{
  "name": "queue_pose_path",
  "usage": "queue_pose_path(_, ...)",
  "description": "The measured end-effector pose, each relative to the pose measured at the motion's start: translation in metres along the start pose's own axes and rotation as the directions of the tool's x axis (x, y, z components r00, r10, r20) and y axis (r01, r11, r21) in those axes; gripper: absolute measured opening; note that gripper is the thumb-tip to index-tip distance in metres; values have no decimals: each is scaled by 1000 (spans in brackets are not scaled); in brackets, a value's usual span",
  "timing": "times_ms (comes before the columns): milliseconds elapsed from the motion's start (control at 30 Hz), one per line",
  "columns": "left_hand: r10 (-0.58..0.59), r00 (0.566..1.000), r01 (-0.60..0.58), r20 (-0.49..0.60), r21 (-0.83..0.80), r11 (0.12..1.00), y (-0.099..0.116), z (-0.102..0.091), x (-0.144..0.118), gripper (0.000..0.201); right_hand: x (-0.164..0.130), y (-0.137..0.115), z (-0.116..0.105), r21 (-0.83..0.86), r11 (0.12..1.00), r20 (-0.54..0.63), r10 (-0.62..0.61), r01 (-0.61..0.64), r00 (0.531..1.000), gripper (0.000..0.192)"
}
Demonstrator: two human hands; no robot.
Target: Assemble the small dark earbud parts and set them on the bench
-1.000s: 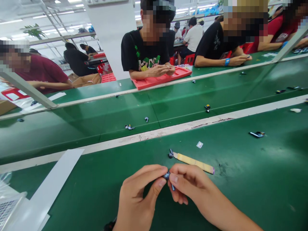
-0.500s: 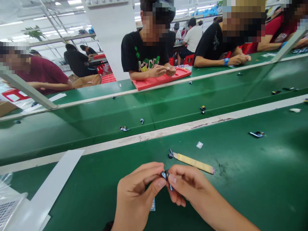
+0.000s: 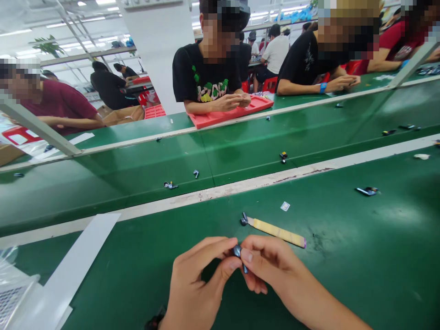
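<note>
over green table (image 3: 343, 256) | left hand (image 3: 195, 284) + right hand (image 3: 271, 270) pinch small blue part (image 3: 238, 251)

The loose parts on the conveyor belt (image 3: 137, 174) sit further left than before: the metal clip (image 3: 170, 185), the small grey piece (image 3: 195, 173) and the black-and-yellow part (image 3: 283, 156) have all drifted along. The left hand (image 3: 195, 284) now hides the blue-white slip seen under it a moment ago.

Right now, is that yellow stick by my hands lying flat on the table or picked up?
Lying flat. The yellow stick rests on the green table, untouched; both hands pinch a small dark part instead.
</note>
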State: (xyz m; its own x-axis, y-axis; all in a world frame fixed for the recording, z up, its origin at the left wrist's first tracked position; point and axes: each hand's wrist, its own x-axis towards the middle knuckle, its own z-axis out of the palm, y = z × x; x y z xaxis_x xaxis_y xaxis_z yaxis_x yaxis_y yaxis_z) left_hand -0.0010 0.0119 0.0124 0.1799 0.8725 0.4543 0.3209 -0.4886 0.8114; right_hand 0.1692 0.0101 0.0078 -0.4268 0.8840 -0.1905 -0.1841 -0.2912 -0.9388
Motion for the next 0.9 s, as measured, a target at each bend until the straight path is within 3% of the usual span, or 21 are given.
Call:
queue_pose_path(233, 222, 974, -226, 51, 110, 968, -2, -4, -2, 28, -2, -2, 1, 23, 999, -5, -24, 24, 1000, 48)
queue_pose_path(333, 156, 984, -162, 81, 70, 984, -4, -4, -4, 37, -4, -1, 2, -8, 998, -22, -56, 56, 998, 45)
queue_pose_path(467, -1, 998, 2, 56, -21, 1000, -3, -5, -2, 30, -6, 5, 3, -167, 973, -65, -172, 159, 983, 35)
queue_pose_path(533, -21, 998, 26, 62, -84, 996, -2, -6, 0, 28, -8, 6, 3, -264, 943, -68, -230, 205, 971, 31)
queue_pose_path(767, 81, 993, -76, 85, -54, 996, 0, -7, 5, 31, -13, 3, 0, -520, 838, -84, -246, 168, 966, 29)
queue_pose_path(900, 125, 988, -125, 91, -10, 992, 1, -7, 4, 31, -14, 4, 0, -529, 835, -100, -235, 148, 967, 29)
